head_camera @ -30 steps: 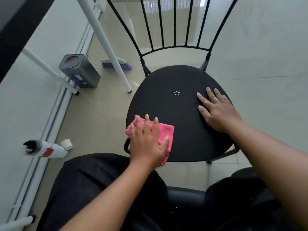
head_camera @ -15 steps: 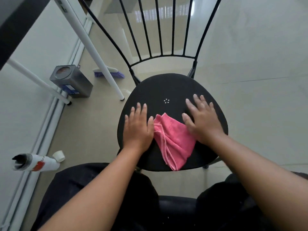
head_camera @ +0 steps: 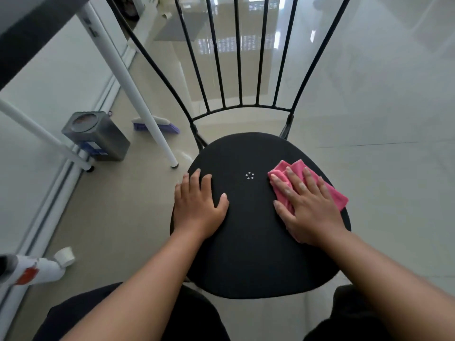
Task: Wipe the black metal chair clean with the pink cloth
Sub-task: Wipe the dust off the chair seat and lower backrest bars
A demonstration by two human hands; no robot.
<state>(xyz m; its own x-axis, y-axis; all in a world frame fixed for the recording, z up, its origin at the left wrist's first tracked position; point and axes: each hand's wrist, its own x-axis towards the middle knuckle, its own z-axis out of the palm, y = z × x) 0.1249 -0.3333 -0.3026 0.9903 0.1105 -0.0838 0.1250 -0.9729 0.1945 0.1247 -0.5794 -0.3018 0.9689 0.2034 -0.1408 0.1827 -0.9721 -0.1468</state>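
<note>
The black metal chair (head_camera: 248, 242) stands in front of me, its round seat facing up and its thin-barred backrest rising at the top. The pink cloth (head_camera: 334, 195) lies crumpled on the right side of the seat. My right hand (head_camera: 307, 205) presses flat on the cloth, fingers spread, covering most of it. My left hand (head_camera: 199, 205) rests flat on the left edge of the seat, fingers apart, holding nothing. A small ring of pale dots marks the seat's centre between my hands.
A white table leg (head_camera: 138, 94) slants down just left of the chair. A metal tin (head_camera: 96, 136) and a purple brush (head_camera: 155, 125) sit on the tiled floor at the left. A white spray bottle (head_camera: 34, 269) lies at lower left. My dark-clothed knees fill the bottom.
The cloth passed from under my left hand to my right hand, which has slid it to the right side of the seat. My left hand stays on the seat's left edge.
</note>
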